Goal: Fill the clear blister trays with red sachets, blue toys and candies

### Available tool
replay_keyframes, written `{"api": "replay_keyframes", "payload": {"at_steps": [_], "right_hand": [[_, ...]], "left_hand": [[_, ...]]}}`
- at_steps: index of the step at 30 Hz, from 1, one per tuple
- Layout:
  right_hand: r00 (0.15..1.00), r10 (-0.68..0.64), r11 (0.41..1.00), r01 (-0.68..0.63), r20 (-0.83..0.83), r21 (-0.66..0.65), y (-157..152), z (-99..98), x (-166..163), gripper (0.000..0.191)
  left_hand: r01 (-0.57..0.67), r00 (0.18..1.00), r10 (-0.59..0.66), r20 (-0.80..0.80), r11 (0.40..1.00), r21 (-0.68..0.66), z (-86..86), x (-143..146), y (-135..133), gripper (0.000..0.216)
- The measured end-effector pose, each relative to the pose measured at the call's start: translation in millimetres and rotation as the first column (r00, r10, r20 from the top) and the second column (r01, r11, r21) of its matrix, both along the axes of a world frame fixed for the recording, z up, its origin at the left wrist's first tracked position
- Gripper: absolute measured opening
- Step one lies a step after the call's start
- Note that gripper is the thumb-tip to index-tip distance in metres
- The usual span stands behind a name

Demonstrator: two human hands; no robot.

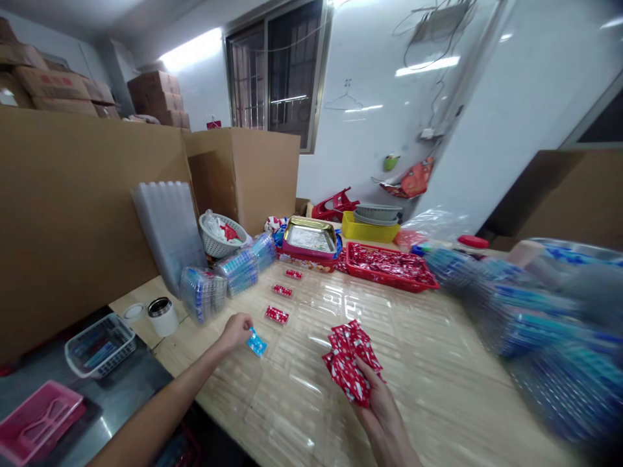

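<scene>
My left hand [237, 329] is closed in a pinch at the upper corner of a small blue packet [256, 342], low over the table. In my right hand [377, 399] is a fanned bunch of red packets with white patterns [351, 360], the thumb lying across them. Beyond my left hand, a red packet [277, 315] lies on the table, with another red packet [282, 290] and a third red packet [293, 274] in line behind it. Clear plastic trays [311, 383] seem to cover the tabletop, their edges hard to make out through glare.
A red basket [389, 282] full of red packets stands at the back, beside a metal tin [311, 237]. Stacked filled clear packs [202, 295] line the left; blurred stacks [545, 331] fill the right. A white jar [163, 318] stands near the left edge.
</scene>
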State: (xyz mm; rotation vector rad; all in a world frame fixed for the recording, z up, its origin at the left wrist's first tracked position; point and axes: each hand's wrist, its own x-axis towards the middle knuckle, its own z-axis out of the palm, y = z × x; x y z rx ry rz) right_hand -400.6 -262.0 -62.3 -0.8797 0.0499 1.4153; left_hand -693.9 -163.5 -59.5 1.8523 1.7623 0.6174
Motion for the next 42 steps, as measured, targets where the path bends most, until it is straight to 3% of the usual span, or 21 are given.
{"api": "replay_keyframes", "payload": {"at_steps": [5,10,17,21,25,27,29,30,32,35,39,42], "right_hand": [[1.000,-0.001,1.000,0.001,0.018,0.004,0,-1.0,-2,0.022],[1.000,0.022,1.000,-0.022,0.011,0.019,0,-0.4,-6,0.026],[0.999,0.047,0.998,-0.047,0.021,0.039,-4,-7.2,-7,0.032],[0.998,0.053,0.995,-0.056,0.030,0.079,-7,-4.8,-10,0.033],[0.998,0.065,0.989,-0.068,0.023,0.133,-10,3.8,-16,0.035],[0.997,0.070,0.987,-0.073,0.024,0.140,-11,6.9,-19,0.035],[0.999,0.042,0.989,-0.045,0.028,0.138,-12,8.2,-24,0.035],[0.999,0.029,0.990,-0.033,0.032,0.139,-12,8.1,-27,0.035],[0.999,0.025,0.988,-0.031,0.042,0.150,-13,7.2,-33,0.033],[0.997,0.059,0.985,-0.066,0.046,0.158,-17,4.6,-38,0.032],[0.997,0.082,0.994,-0.081,-0.009,0.074,-22,-1.7,-32,0.033],[0.997,0.070,0.998,-0.070,-0.020,-0.001,-22,-7.4,-25,0.033]], "left_hand": [[0.064,0.962,-0.025,-0.272,0.989,0.135,-2.8,7,-25,0.015],[0.159,0.902,-0.116,-0.416,0.985,0.068,-8.3,19,-31,0.009],[0.114,0.850,-0.079,-0.521,0.993,0.034,-13.4,30,-29,0.018],[0.075,0.841,-0.043,-0.539,0.997,0.037,-4.4,31,-29,0.016],[0.087,0.846,-0.020,-0.533,0.991,0.101,18.9,41,-39,0.019],[0.120,0.899,-0.033,-0.437,0.978,0.173,29.8,56,-53,0.026],[0.140,0.980,-0.107,-0.166,0.970,0.197,34.6,78,-71,0.033],[0.156,0.987,-0.158,0.002,0.978,0.137,34.1,91,-81,0.034],[0.179,0.944,-0.180,0.276,0.983,0.029,28.6,115,-98,0.032],[0.124,0.832,-0.068,0.550,0.990,-0.065,16.5,137,-115,0.020],[0.055,0.714,0.071,0.696,0.986,-0.157,16.2,115,-123,0.013],[-0.017,0.759,0.118,0.641,0.987,-0.161,29.0,58,-126,0.016]]}}
